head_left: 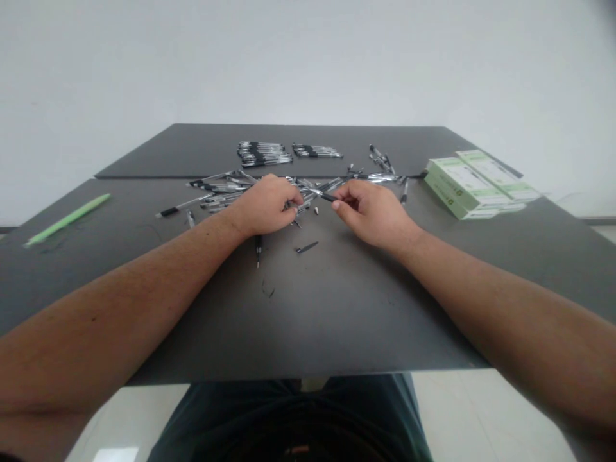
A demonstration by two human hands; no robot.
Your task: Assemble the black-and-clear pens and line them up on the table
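Note:
My right hand [369,210] pinches the black grip of a clear pen [327,196], whose barrel points left toward my other hand. My left hand [269,204] is curled over the loose pile of clear and black pens [226,187], fingers bent together; what they hold, if anything, is too small to make out. A black pen cap [307,248] lies on the table in front of the hands. Below my left hand, a dark pen part with a pointed tip [258,251] shows, partly hidden. A small pale piece [316,210] sits between the hands.
Behind the pile, pens are laid in a larger row [264,154] and a smaller row [317,151]. More loose pens [382,159] lie at the back right. Green and white boxes [469,186] stand on the right, and a light green stick [68,220] lies far left on the grey table [308,333].

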